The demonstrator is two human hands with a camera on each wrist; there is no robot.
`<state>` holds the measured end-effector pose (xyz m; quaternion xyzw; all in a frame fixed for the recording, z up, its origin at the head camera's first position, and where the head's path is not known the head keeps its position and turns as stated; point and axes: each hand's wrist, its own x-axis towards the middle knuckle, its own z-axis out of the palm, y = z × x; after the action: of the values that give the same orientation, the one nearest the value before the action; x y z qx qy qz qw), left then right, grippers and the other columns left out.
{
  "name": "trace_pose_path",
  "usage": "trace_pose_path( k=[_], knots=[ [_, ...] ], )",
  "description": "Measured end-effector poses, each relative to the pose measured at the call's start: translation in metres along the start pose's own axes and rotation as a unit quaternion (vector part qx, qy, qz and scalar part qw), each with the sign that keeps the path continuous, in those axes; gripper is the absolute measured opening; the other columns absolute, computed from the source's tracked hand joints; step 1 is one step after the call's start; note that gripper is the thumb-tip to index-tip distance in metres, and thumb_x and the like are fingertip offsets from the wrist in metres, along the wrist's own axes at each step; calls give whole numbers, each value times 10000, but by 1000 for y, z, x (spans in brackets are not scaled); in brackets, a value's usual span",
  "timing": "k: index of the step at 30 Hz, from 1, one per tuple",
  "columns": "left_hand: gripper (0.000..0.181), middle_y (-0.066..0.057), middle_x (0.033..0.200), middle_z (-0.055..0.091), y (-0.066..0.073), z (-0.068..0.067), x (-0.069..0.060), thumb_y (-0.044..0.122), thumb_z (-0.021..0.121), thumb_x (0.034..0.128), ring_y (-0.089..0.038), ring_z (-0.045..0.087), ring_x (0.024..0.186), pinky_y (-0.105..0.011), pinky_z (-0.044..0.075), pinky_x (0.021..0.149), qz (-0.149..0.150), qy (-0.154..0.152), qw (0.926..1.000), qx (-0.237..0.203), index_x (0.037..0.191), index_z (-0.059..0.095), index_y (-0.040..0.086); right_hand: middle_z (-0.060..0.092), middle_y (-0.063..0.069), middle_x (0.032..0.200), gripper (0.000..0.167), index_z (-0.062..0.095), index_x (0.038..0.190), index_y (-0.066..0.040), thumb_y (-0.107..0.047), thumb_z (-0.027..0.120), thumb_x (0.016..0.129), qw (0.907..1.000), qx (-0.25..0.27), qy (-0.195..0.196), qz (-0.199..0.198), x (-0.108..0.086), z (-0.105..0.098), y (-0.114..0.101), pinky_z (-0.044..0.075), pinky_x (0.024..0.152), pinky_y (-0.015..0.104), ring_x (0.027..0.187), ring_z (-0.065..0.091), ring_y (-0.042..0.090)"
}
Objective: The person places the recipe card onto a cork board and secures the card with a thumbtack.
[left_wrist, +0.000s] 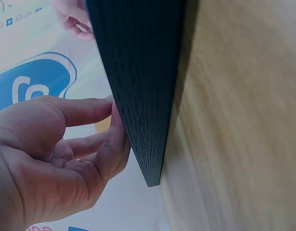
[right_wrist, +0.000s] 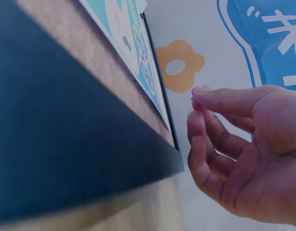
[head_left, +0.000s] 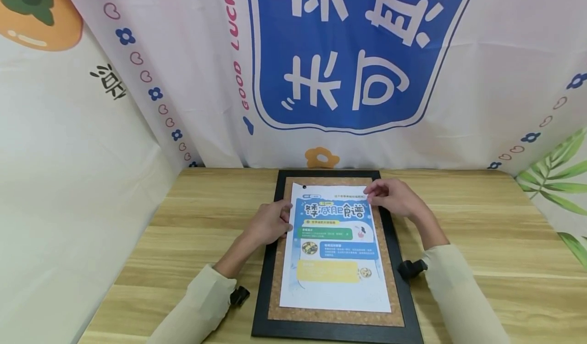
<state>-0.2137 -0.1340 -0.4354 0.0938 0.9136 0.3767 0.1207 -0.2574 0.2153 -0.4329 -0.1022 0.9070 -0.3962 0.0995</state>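
Observation:
A printed sheet (head_left: 337,293) lies on a cork board (head_left: 293,313) with a black frame (head_left: 337,329); a dark pin (head_left: 304,186) sits at its top left corner. My left hand (head_left: 269,224) rests at the sheet's left edge, fingers bent; in the left wrist view that hand (left_wrist: 66,154) is beside the black frame (left_wrist: 138,86). My right hand (head_left: 396,197) is at the sheet's top right corner. In the right wrist view, thumb and forefinger of the right hand (right_wrist: 244,149) pinch a small pink pin (right_wrist: 193,91), its point showing, clear of the frame.
The board lies on a wooden table (head_left: 197,221). Behind it hangs a white cloth (head_left: 211,104) with a blue printed shape and an orange flower. Printed green leaves (head_left: 559,165) are at the right. A black device is on each sleeve's cuff.

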Motion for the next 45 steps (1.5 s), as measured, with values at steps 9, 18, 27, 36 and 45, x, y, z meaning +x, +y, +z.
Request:
trace_pose_path(
  k=[9,18,27,36,45],
  knots=[
    [570,-109,939,648,1,0,0,-81,745,942,-158,665,646,-232,535,573,8,12,10000,3,1482,563,-59,702,152,1137,230,724,1248,-33,-142,696,1047,9999,94,41,116,9,3,-3,521,888,346,1021,604,288],
    [562,-105,936,648,1,-1,0,-77,749,941,-156,664,644,-246,547,586,-41,19,10000,-7,1474,572,-49,695,170,1189,253,721,1281,-44,-153,687,1055,9994,149,93,301,14,1,3,508,937,375,1060,603,307],
    [575,-103,936,658,1,0,1,-76,748,943,-156,670,642,-251,550,583,-100,-53,9999,-14,1487,566,-37,694,164,1202,253,712,1292,-64,-174,671,1068,9992,83,21,379,23,0,8,504,939,381,1074,602,310],
    [571,-101,940,666,1,-1,1,-73,750,942,-159,672,637,-262,547,586,-137,-36,9999,-18,1482,571,-33,705,155,1148,225,736,1252,-47,-141,688,1054,9998,-106,-69,151,37,0,6,522,884,346,1039,606,299],
    [578,-105,942,664,2,-1,0,-79,749,941,-159,674,641,-234,538,567,-106,-59,9999,-5,1487,564,-45,720,151,1124,221,751,1235,-39,-129,709,1037,9992,-365,-184,-15,47,1,2,511,854,334,1019,610,289]
  ],
)
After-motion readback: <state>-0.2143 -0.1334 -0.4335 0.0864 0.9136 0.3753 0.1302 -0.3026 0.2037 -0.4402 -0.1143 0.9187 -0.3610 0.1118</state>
